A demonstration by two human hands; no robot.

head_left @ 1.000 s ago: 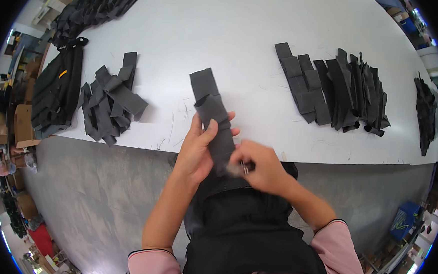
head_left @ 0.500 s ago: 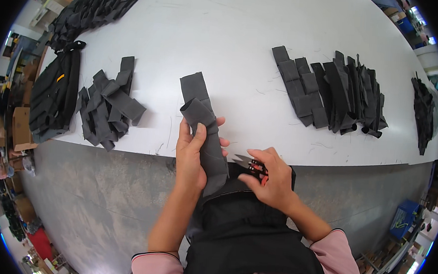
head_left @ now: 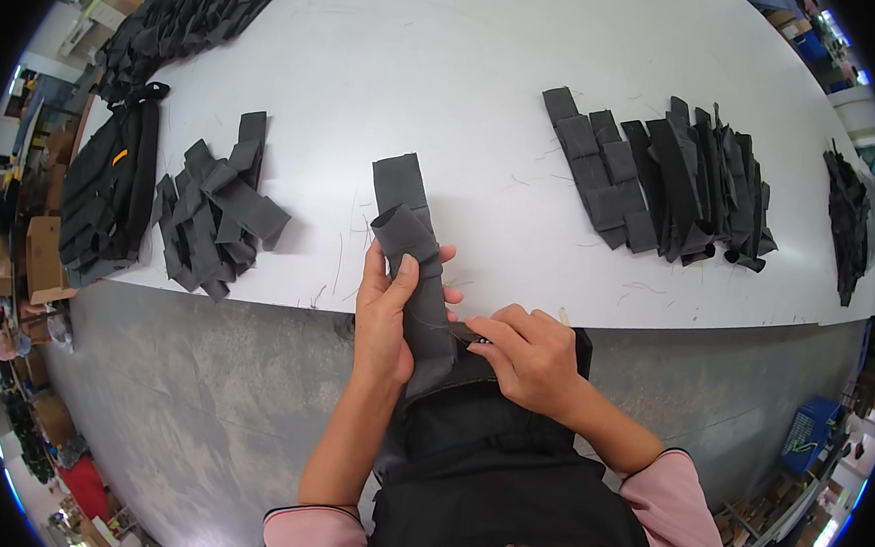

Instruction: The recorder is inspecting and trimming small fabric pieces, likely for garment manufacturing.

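Note:
My left hand [head_left: 383, 320] grips a dark grey fabric strip [head_left: 430, 298] from the side, thumb on top and fingertips showing past its right edge. The strip's upper part is folded into a loop, and a flat end points away over the table. My right hand [head_left: 530, 361] is closed around a pair of thread snips [head_left: 464, 332], mostly hidden by the fingers. Their blades meet the right edge of the strip, near my left fingertips, where a fine loose thread shows. Whether the blades are apart cannot be made out.
The white table [head_left: 450, 64] bears a small pile of grey strips [head_left: 224, 195] at left, a larger row [head_left: 663, 182] at right, and a far-left heap [head_left: 193, 18]. A black backpack [head_left: 112, 188] lies at the left edge, dark fabric [head_left: 846, 228] at far right. Thread scraps are scattered about.
My right hand has moved left and turned, bringing the snips from beside the strip to its right edge. The strip and my left hand have shifted slightly right and nearer.

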